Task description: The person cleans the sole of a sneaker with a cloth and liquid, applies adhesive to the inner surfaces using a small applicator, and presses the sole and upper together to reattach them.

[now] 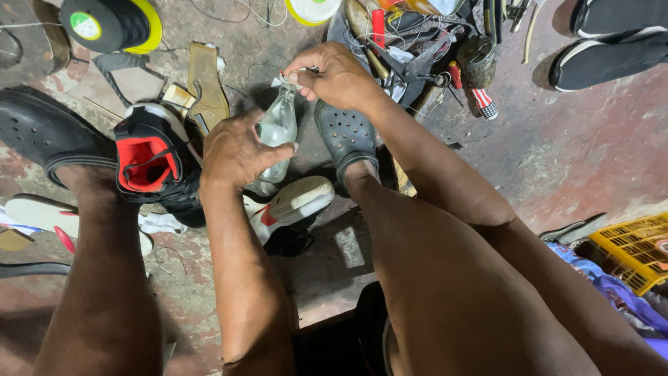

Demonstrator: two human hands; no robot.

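Flat, even light falls from above on a worn floor (591, 153), leaving soft shadows under the knees. Glare glints off a clear glass bottle (277, 129). Wide-angle distortion stretches the blurred lower edges.

a shoe-repair workshop: loose shoes (156, 163), cut soles (207, 83), thread spools (111, 24) and hand tools (410, 63) crowd the floor.

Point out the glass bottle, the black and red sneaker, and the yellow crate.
glass bottle (277, 129), head view, on its clear body above the left hand's fingers.
black and red sneaker (142, 161), head view, on its red lining.
yellow crate (637, 247), head view, on its slatted top.
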